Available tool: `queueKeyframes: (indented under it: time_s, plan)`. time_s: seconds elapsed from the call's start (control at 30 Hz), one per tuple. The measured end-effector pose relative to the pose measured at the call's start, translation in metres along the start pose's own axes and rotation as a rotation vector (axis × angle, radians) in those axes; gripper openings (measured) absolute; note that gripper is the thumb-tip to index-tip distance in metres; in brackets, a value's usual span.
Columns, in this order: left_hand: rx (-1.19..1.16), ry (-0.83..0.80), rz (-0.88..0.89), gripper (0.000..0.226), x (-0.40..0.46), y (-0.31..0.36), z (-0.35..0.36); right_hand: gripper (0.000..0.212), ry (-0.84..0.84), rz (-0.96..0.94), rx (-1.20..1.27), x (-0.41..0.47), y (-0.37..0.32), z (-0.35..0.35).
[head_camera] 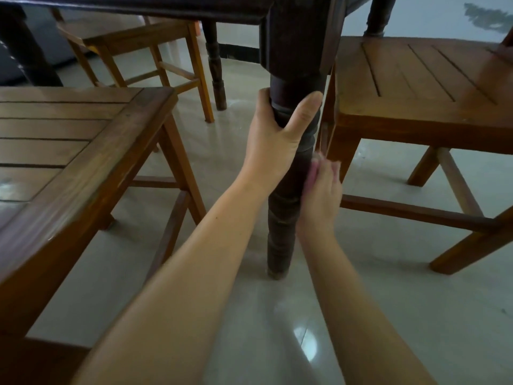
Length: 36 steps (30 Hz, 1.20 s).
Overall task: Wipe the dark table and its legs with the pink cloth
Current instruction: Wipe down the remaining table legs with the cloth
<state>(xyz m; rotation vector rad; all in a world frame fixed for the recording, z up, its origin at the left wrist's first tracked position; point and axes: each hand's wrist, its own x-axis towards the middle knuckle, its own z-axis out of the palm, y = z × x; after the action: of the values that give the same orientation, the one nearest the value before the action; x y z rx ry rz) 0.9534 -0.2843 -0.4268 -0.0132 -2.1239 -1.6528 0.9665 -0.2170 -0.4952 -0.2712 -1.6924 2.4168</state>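
Left hand [273, 132]: wrapped around the upper turned section of the near table leg [283, 218], thumb on the right face, fingers curled behind; a firm steadying hold, bare skin on wood.

Right hand [319, 195]: flat against the right side of the same leg, lower down, fingers together and blurred. It presses the pink cloth [313, 173] to the wood; only a sliver of cloth shows between palm and leg.

Near table leg: dark, round, turned in rings, foot on the pale tiled floor [277, 315]. It joins the corner of the dark table [194, 9], whose underside and edge fill the top of the view.

Further legs: one turned leg [216, 68] behind, another [377, 15] at upper right.

Surroundings: wooden chair [416, 87] just right of the leg, a second chair seat [69, 140] to the left, a third chair [133, 43] behind.

Progress, as judged: work is on the middle of one leg. Its lower part and the other legs likely remain. The tabletop is out of sight, so its state cannot be told.
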Motion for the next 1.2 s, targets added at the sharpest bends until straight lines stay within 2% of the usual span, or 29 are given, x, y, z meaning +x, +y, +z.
queueKeyframes:
  time_s: [0.1, 0.17, 0.23, 0.33, 0.4, 0.43, 0.47, 0.5, 0.6, 0.7, 0.8, 0.87, 0.93, 1.0, 1.03, 1.1, 1.13, 1.2]
  plan:
    - [-0.024, -0.022, -0.01, 0.051, 0.002, 0.0, -0.002, 0.033, -0.112, -0.321, -0.006, -0.013, -0.002, 0.009]
    - [-0.027, -0.028, -0.009, 0.052, 0.001, 0.001, -0.001, 0.041, -0.106, -0.346, -0.156, -0.022, 0.036, -0.003]
    - [-0.038, 0.002, 0.015, 0.051, -0.001, 0.0, -0.002, 0.039, -0.096, -0.242, -0.33, -0.029, 0.078, -0.025]
    - [-0.055, 0.017, 0.023, 0.044, -0.003, -0.001, -0.003, 0.044, -0.108, 0.143, -0.505, -0.024, 0.113, -0.056]
    - [-0.051, -0.02, -0.001, 0.043, -0.004, 0.001, -0.004, 0.046, -0.026, 0.302, -0.418, -0.02, 0.104, -0.056]
    - [-0.052, -0.039, -0.017, 0.043, -0.004, 0.001, -0.004, 0.046, 0.015, 0.257, -0.331, -0.019, 0.092, -0.05]
    - [-0.06, -0.052, -0.026, 0.039, -0.005, 0.003, -0.005, 0.046, 0.026, 0.13, -0.265, -0.021, 0.075, -0.042]
    - [-0.069, -0.057, -0.027, 0.034, -0.005, 0.002, -0.005, 0.045, -0.003, -0.075, -0.246, -0.023, 0.057, -0.032]
    - [-0.067, -0.061, -0.045, 0.038, -0.004, 0.004, -0.006, 0.043, -0.231, -0.768, -0.339, -0.018, 0.038, -0.018]
    - [-0.054, -0.071, -0.031, 0.048, 0.001, 0.0, -0.005, 0.038, -0.364, -1.221, -0.813, 0.009, 0.073, -0.036]
    - [-0.06, -0.07, -0.016, 0.036, 0.001, -0.002, -0.004, 0.036, -0.449, -1.528, -1.299, 0.026, 0.105, -0.055]
    - [-0.099, -0.072, 0.013, 0.028, -0.001, -0.002, -0.002, 0.04, -0.595, -1.513, -1.538, 0.018, 0.114, -0.052]
    - [-0.184, -0.02, -0.014, 0.045, -0.002, 0.002, -0.001, 0.034, -0.808, -1.445, -1.973, 0.005, 0.132, -0.052]
    - [-0.069, 0.0, 0.026, 0.069, -0.003, 0.007, -0.005, 0.034, -0.909, -1.355, -2.412, -0.006, 0.16, -0.054]
    - [-0.037, -0.035, 0.02, 0.065, -0.001, 0.004, -0.006, 0.036, -0.951, -1.3, -2.56, -0.01, 0.173, -0.055]
    - [0.007, -0.071, -0.03, 0.044, 0.001, 0.0, -0.006, 0.038, -1.204, -1.226, -2.703, -0.01, 0.194, -0.055]
    - [0.02, -0.077, -0.025, 0.042, 0.001, 0.001, -0.006, 0.041, -1.332, -1.211, -2.757, -0.012, 0.199, -0.055]
    - [0.02, -0.072, -0.005, 0.045, 0.001, 0.0, -0.006, 0.04, -1.412, -0.892, -2.893, -0.012, 0.202, -0.062]
